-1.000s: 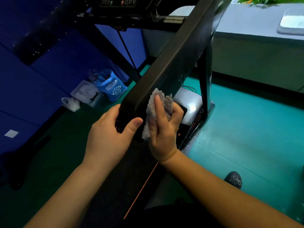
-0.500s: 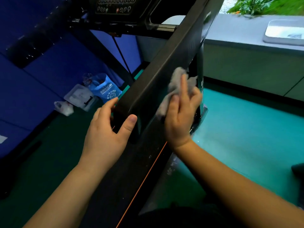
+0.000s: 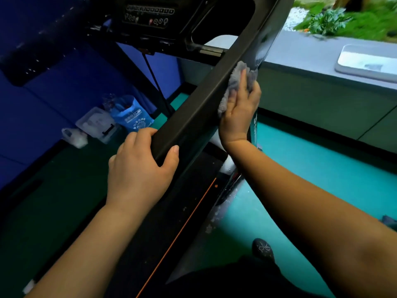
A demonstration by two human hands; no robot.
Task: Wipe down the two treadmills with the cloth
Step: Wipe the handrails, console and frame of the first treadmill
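Observation:
A black treadmill fills the middle of the head view, its right handrail (image 3: 206,100) slanting up from lower left to upper right. My left hand (image 3: 139,168) grips the lower end of that handrail, fingers over the top and thumb on the near side. My right hand (image 3: 240,112) presses a grey fluffy cloth (image 3: 235,80) flat against the rail's right side, higher up. The console (image 3: 150,16) with its buttons sits at the top. The dark belt with an orange stripe (image 3: 182,224) runs below. Only one treadmill is in view.
A blue bag (image 3: 132,117), a clear plastic box (image 3: 96,123) and a white bag (image 3: 74,136) lie on the floor by the blue wall at left. A grey ledge with a white tray (image 3: 367,63) runs along the right. A dark shoe (image 3: 263,248) stands on the teal floor.
My right hand has slid the cloth up the handrail, from next to my left hand to well above it. My left hand has kept its grip on the rail's lower end.

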